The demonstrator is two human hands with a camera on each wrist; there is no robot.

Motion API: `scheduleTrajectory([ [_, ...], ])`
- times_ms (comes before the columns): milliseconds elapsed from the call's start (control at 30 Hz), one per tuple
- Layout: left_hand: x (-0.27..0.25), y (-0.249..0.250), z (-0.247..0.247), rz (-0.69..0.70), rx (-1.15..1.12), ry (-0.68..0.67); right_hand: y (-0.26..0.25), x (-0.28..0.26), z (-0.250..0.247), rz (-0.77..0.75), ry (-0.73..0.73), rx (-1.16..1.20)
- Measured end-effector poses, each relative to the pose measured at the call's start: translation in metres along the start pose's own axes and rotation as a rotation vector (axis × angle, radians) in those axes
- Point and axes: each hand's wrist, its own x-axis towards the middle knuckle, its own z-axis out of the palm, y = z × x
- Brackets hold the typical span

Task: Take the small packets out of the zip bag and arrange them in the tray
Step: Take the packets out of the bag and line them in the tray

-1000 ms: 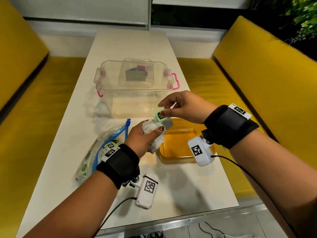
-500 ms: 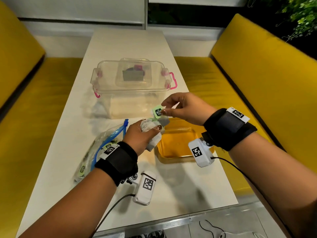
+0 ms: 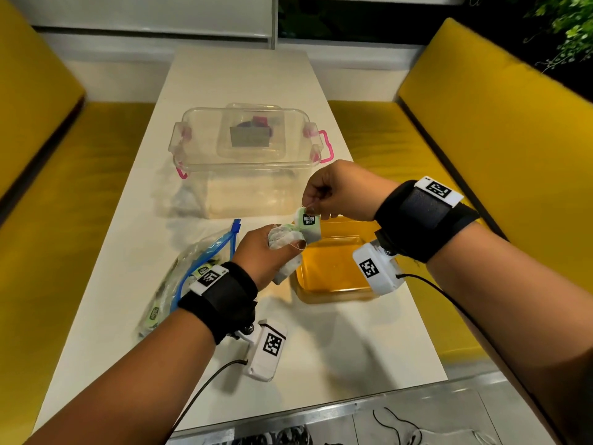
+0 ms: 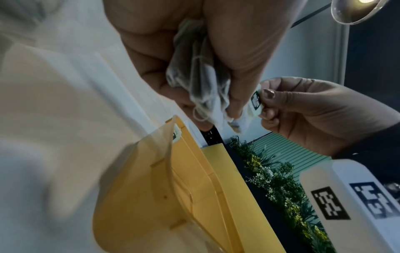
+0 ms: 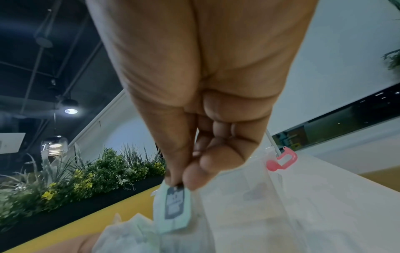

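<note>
My left hand (image 3: 269, 252) grips a bunch of white tea-bag packets (image 3: 284, 239) above the near left corner of the orange tray (image 3: 333, 290); the same packets (image 4: 201, 82) fill its curled fingers in the left wrist view. My right hand (image 3: 324, 200) pinches a pale green paper tag (image 3: 308, 219) that hangs from one packet by a thread, just above the bunch. That tag (image 5: 175, 205) shows between thumb and forefinger in the right wrist view. The clear zip bag (image 3: 189, 274) with a blue seal lies on the table to the left, more packets inside.
A clear plastic storage box (image 3: 247, 162) with pink latches stands behind the tray. The white table (image 3: 321, 348) is narrow, with yellow bench seats (image 3: 513, 155) on both sides. Cables run from the wrist cameras off the near edge.
My right hand has lifted the green tag a little higher and turned its printed face towards me. The left hand keeps its hold on the packets in the same place.
</note>
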Motion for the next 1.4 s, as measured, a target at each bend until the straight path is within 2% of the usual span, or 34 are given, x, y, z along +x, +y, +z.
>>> scheduleTrajectory([
  [133, -0.001, 0.005, -0.001, -0.042, -0.079, 0.011, 0.002, 0.003, -0.002, 0.026, -0.016, 0.075],
  [300, 0.001, 0.005, 0.001, -0.044, -0.019, 0.096, 0.006, 0.009, -0.004, 0.058, -0.048, 0.079],
  [467, -0.003, -0.003, -0.004, -0.075, -0.025, 0.199, 0.017, 0.017, 0.006, 0.105, -0.068, -0.077],
  [833, -0.015, -0.011, -0.016, -0.1, -0.249, 0.258, 0.034, 0.045, 0.058, 0.215, -0.194, -0.237],
  [1133, -0.025, -0.012, -0.022, -0.065, -0.227, 0.231, 0.033, 0.063, 0.068, 0.232, -0.127, -0.377],
  [1400, -0.024, -0.018, -0.02, -0.129, -0.228, 0.271, 0.035, 0.062, 0.062, 0.235, -0.058, -0.388],
])
